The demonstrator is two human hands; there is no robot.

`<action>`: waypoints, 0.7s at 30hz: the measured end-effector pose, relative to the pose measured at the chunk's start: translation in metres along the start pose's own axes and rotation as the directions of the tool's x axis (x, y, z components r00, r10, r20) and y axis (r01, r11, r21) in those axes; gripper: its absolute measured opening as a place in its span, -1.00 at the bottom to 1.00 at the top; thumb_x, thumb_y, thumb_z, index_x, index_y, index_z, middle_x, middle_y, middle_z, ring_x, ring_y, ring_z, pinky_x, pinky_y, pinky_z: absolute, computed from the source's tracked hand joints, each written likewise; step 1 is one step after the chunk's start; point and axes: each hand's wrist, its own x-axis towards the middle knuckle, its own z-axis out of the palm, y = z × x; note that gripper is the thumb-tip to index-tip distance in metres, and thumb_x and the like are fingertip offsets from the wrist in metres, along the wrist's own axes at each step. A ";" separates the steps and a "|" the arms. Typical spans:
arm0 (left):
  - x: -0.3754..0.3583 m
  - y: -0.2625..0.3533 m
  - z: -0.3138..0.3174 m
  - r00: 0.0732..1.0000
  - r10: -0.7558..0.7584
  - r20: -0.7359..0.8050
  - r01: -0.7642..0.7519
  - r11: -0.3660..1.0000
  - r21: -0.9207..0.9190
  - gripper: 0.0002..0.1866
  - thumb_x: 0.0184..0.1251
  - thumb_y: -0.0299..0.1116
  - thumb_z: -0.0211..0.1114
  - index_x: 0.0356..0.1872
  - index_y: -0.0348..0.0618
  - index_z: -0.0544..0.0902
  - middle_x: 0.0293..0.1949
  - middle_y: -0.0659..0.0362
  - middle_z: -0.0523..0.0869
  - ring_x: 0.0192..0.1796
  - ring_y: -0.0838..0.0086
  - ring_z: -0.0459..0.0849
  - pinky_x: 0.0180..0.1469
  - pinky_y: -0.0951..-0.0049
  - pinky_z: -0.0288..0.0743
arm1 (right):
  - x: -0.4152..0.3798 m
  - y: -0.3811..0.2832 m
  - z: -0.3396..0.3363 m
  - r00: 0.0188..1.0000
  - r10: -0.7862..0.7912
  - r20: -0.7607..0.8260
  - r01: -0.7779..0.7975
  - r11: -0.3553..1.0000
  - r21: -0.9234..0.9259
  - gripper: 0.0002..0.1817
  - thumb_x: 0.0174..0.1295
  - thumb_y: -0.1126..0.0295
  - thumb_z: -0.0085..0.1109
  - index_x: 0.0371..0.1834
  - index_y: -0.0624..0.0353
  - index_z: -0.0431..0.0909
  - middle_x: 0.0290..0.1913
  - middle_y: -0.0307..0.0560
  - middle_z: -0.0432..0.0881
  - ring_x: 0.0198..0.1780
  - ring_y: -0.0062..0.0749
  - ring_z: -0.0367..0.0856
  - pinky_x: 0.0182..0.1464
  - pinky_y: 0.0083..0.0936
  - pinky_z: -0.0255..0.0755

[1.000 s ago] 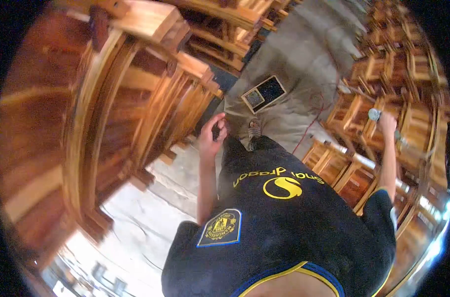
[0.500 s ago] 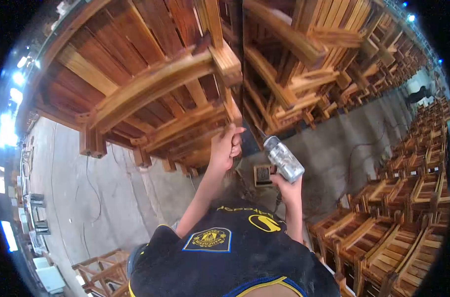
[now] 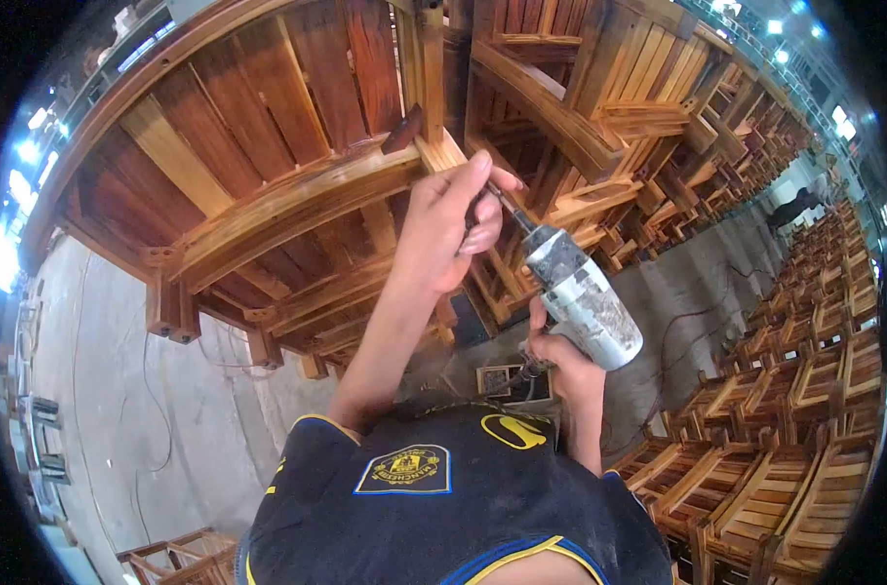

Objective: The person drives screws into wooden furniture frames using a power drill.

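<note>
My right hand [image 3: 567, 366] grips a silver, paint-stained power screwdriver [image 3: 591, 304] by its handle. The tool's thin bit points up and left, reaching my left hand [image 3: 455, 219]. There the thumb and fingers are pinched together around the bit's tip; whatever sits between them is too small or hidden to make out. Right behind that hand is the pale corner block of a slatted wooden chair or bench [image 3: 297, 200], tilted with its curved rail and legs toward me. My left hand covers part of this corner.
More wooden furniture [image 3: 551, 107] is stacked close by at the upper right. Rows of chairs [image 3: 775, 468] line the right side. A small box [image 3: 495, 380] with dark contents is below the tool. Hoses or cables [image 3: 149, 390] run over the concrete floor [image 3: 209, 409].
Both hands have risen, and the screwdriver has come up with my right hand. Its bit now meets my left fingers, which were apart from it near the furniture's corner.
</note>
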 end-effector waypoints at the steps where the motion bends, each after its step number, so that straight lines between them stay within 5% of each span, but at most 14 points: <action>1: 0.003 0.002 -0.004 0.999 -0.024 0.041 0.024 1.000 -0.015 -0.66 0.49 -0.18 0.08 -0.26 -0.33 0.55 -0.62 0.35 0.37 -0.69 0.72 0.25 -0.69 0.72 0.05 | 0.002 -0.002 0.000 1.000 0.015 -0.009 -0.015 1.000 0.007 -0.72 -0.11 0.66 0.12 -0.24 0.29 0.53 -0.34 -0.21 0.55 -0.33 -0.53 0.50 -0.31 -0.55 0.39; 4: 0.012 0.012 -0.018 0.976 -0.155 0.155 0.155 0.988 0.014 -0.67 0.50 -0.19 0.07 -0.27 -0.32 0.55 -0.62 0.35 0.37 -0.69 0.74 0.26 -0.69 0.73 0.06 | 0.003 0.001 0.000 0.999 0.001 -0.034 -0.001 1.000 -0.004 -0.74 -0.09 0.65 0.13 -0.25 0.29 0.53 -0.34 -0.18 0.57 -0.33 -0.50 0.51 -0.29 -0.53 0.39; 5: 0.015 0.013 -0.020 0.968 -0.185 0.170 0.181 0.983 0.042 -0.68 0.49 -0.19 0.08 -0.28 -0.29 0.54 -0.65 0.36 0.36 -0.70 0.75 0.24 -0.71 0.74 0.05 | 0.005 0.006 -0.012 0.997 -0.022 0.071 0.032 0.989 -0.146 -0.73 -0.05 0.64 0.15 -0.21 0.29 0.56 -0.32 -0.18 0.60 -0.30 -0.48 0.54 -0.26 -0.52 0.42; 8: 0.018 0.015 -0.028 0.934 -0.267 0.239 0.253 0.963 0.089 -0.69 0.49 -0.19 0.08 -0.28 -0.28 0.54 -0.66 0.37 0.36 -0.71 0.76 0.24 -0.71 0.75 0.07 | 0.005 0.004 0.003 0.993 -0.104 -0.060 0.086 0.964 -0.251 -0.64 -0.22 0.65 0.10 -0.23 0.29 0.53 -0.42 -0.19 0.50 -0.45 -0.53 0.44 -0.37 -0.59 0.35; 21: 0.018 -0.021 -0.022 0.961 -0.269 0.067 0.276 0.951 -0.140 -0.71 0.50 -0.17 0.04 -0.23 -0.21 0.53 -0.69 0.36 0.34 -0.73 0.71 0.24 -0.75 0.73 0.06 | -0.007 0.021 0.007 0.982 0.028 -0.185 -0.059 0.985 -0.164 -0.70 -0.22 0.64 0.08 -0.29 0.32 0.50 -0.48 -0.19 0.47 -0.50 -0.56 0.40 -0.43 -0.63 0.28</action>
